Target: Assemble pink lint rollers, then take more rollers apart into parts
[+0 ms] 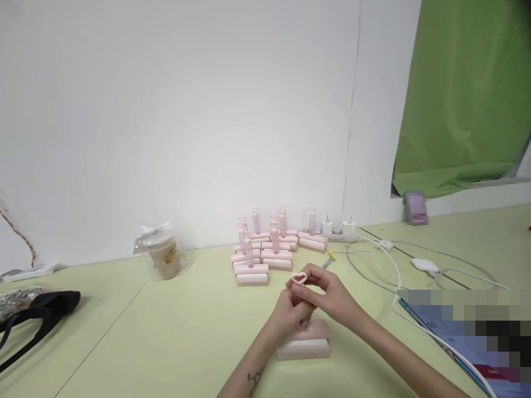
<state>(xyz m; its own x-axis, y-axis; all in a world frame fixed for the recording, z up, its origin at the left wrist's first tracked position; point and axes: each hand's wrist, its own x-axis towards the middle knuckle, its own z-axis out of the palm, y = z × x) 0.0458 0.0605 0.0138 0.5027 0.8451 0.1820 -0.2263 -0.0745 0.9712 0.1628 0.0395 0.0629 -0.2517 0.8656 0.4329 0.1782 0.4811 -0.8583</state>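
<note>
My left hand [289, 315] is closed around the body of a small pink tube, most of it hidden by my fingers. A pink heart-shaped loop [299, 278] tops this tube, and the fingers of my right hand [327, 290] pinch it just at the loop. Directly beneath my hands lies a pink case with a white band [304, 349] on the table. Whether the tube's lower end touches that case is hidden. Farther back, several similar pink-and-white cases [251, 275] stand grouped, with heart-topped clear pink tubes [249, 251] upright on them.
A bagged cup [164, 257] stands on the table [124, 331] at left, near a black strap [50, 309]. A yellow-tipped tool [330, 257] lies behind my right hand. White cables [392, 262], a power strip [342, 238] and a blue flat item [452, 342] occupy the right.
</note>
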